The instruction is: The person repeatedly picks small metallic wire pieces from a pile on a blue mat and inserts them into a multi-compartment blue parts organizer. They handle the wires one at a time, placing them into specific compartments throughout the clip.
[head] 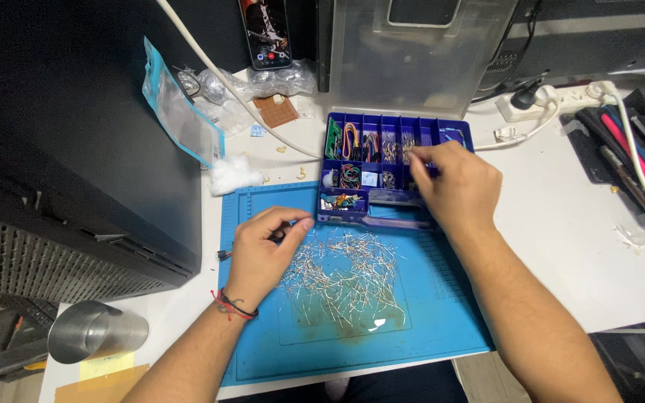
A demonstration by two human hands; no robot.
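A loose heap of small wire-leaded components (341,280) is spread over the blue work mat (442,328), which lies on the white surface (591,246). Just behind the mat a blue compartment box (397,160) stands with its clear lid (419,52) raised. The left hand (263,254) rests at the near-left edge of the heap, its grip narrowed to a thumb-and-forefinger pinch on what seems to be one or a few leaded parts; exactly how many cannot be told. The right hand (460,183) is held over the right-hand compartments of the box, fingertips drawn together in a fine pinch, though whether a part is held there cannot be made out. For the sorting to be done well, only like parts should be lifted at once, the thin leads should be pinched lightly so that none are bent, and each pinch should be lowered fully into a single compartment before it is loosened, so that nothing spills across the dividers. The heap is best kept on the mat, well away from its edge.
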